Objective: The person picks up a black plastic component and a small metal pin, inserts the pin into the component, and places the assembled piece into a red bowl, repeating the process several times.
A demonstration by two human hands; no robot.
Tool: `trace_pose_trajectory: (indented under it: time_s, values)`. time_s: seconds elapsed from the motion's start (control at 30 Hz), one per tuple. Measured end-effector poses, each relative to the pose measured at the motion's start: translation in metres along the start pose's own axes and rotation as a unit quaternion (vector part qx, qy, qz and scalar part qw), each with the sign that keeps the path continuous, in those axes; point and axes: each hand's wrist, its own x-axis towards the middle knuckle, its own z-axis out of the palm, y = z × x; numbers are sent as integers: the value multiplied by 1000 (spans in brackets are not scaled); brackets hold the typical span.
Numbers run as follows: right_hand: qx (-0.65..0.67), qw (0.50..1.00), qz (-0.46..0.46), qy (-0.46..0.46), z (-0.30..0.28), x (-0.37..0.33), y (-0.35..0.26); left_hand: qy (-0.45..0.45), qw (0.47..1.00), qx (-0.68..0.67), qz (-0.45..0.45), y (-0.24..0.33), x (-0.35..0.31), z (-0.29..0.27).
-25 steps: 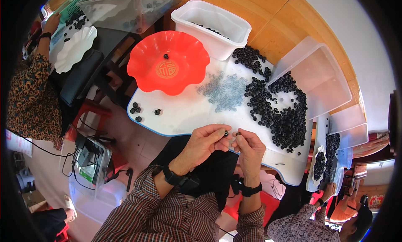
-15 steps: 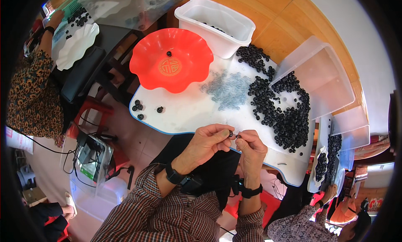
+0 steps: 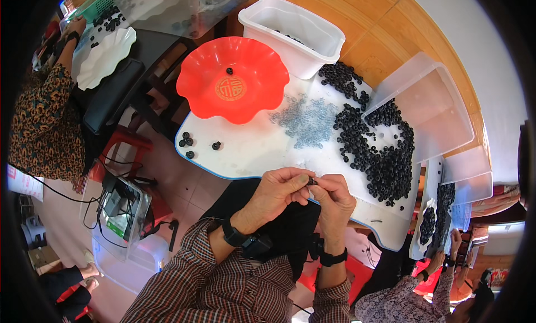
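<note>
Both my hands meet above the near edge of the white table point(image 3: 245, 155). My left hand point(image 3: 282, 192) pinches a small black round part point(image 3: 311, 182) between thumb and forefinger. From the other side, the thumb and forefinger of my right hand point(image 3: 335, 200) are closed at the same spot; fingertips hide most of what they grip. Beyond them lies a patch of tiny grey-blue pieces point(image 3: 307, 122), and to the right spreads a big heap of small black round parts point(image 3: 377, 164). A few similar black parts point(image 3: 187, 141) sit at the table's left corner.
A red scalloped dish point(image 3: 257, 97) holds one black part. Behind it stands a white tub point(image 3: 329, 52), with a translucent bin point(image 3: 441, 111) tipped by the heap. Co-workers sit left, by a white scalloped dish point(image 3: 106, 60), and lower right. Cables and a clear box point(image 3: 128, 217) lie left.
My fingertips have come together: the two small pieces, apart before, now touch or nearly touch. At the lower right, a co-worker's hands have shifted.
</note>
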Motion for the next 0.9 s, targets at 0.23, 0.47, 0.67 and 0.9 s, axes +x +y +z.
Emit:
trace_pose_trajectory:
  time_s: [0.23, 0.47, 0.67, 0.9]
  values:
    - [-44, 999, -4, -2, 1, -1, -2, 19, 999, 31, 2, 2, -1, 2]
    - [-75, 997, -32, 3, 5, -2, -4, 17, 997, 70, 19, 3, -3, 3]
    - [-65, 997, -35, 23, 11, -4, -8, 24, 995, 94, 32, 2, -3, 5]
    - [-192, 976, -102, 8, 9, -2, -6, 43, 969, 233, 67, 7, -5, 7]
